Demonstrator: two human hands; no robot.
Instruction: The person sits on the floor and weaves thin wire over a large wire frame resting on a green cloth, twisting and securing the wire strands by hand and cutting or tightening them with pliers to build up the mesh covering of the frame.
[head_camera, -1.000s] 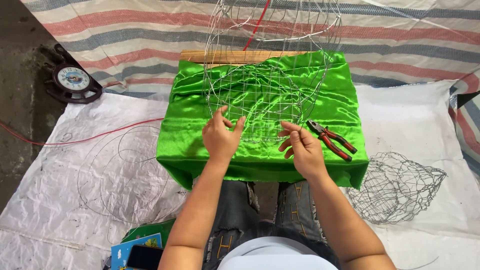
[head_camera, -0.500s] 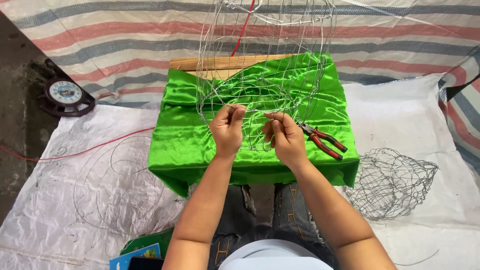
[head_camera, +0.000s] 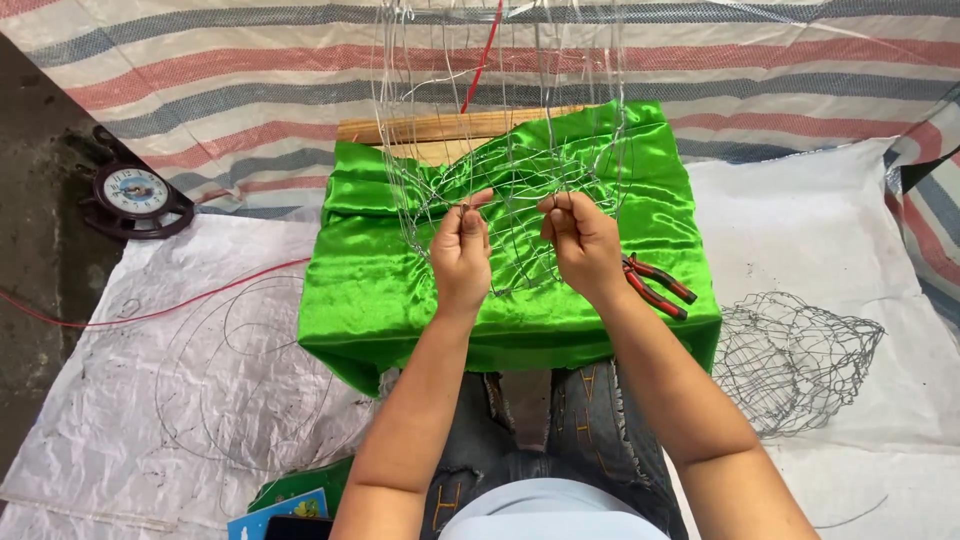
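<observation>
With my left hand (head_camera: 462, 250) and right hand (head_camera: 580, 238) pinched on the wire frame (head_camera: 500, 150) at frame centre, I judge I'm mid-twist; next needs steady tension.

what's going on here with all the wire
A person sits at a low board draped in green satin cloth and works a wire mesh frame that hangs in front of them. The left hand and right hand each pinch strands of the mesh, close together. Red-handled pliers lie on the cloth beside the right hand. A finished wire basket rests on the white sheet at right, loose wire coils at left, near a small clock.
</observation>
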